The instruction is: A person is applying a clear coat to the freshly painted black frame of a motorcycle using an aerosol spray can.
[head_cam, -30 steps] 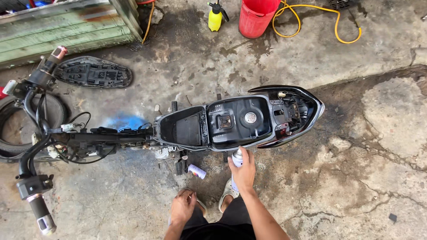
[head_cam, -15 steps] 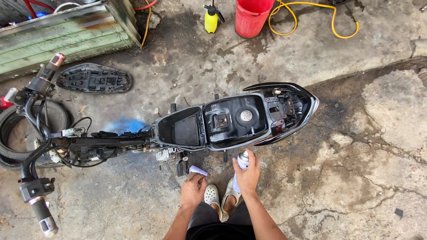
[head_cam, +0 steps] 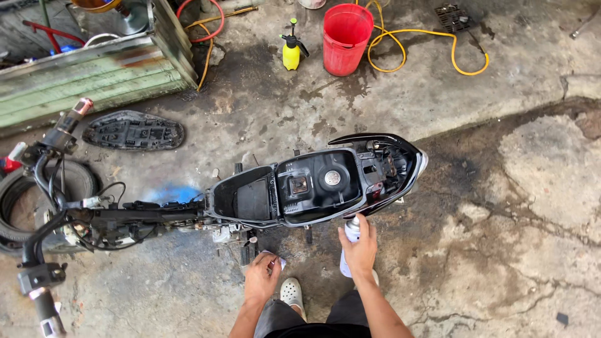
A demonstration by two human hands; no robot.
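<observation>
R hand (head_cam: 359, 250) gripping spray can (head_cam: 352, 235) lower centre, nozzle near stripped scooter (head_cam: 313, 188); L hand (head_cam: 261, 278) closed on small pale cap (head_cam: 280, 263), lower centre-left.

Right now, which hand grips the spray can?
The right hand, wrapped around the silver spray can beside the stripped black scooter; the left hand holds a small pale object.

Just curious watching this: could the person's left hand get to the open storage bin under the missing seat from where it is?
Probably yes. The left hand sits low beside the motorbike frame, and the open storage bin lies just above it with nothing covering it. That hand holds a small pale object, though.
</observation>
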